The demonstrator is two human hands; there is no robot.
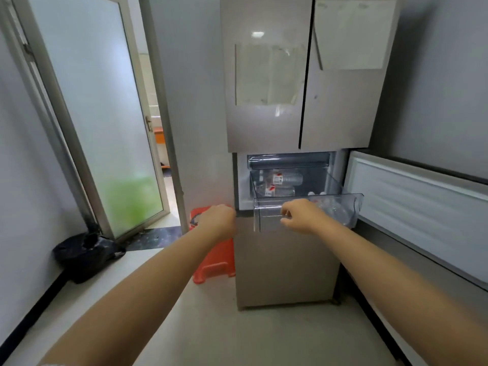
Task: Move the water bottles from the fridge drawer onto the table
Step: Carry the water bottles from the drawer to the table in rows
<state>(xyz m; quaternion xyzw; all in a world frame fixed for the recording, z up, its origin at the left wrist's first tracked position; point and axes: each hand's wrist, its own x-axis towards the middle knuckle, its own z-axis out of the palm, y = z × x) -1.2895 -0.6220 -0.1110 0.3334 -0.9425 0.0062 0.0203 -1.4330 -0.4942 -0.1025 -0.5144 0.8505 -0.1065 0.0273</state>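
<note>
Your right hand (pixel 303 216) curls at the drawer (pixel 343 204) front; grip unclear. Left hand (pixel 217 220) fisted. Bottles (pixel 286 179) blurred.

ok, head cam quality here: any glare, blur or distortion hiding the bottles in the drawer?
Head view: wide-angle bends the door frame and wall edges. A ceiling-light glare spot sits on the fridge door, away from the drawer. The whole frame is soft; the right hand is slightly blurred. The water bottles show through clear plastic with red labels visible, text unreadable.
</note>
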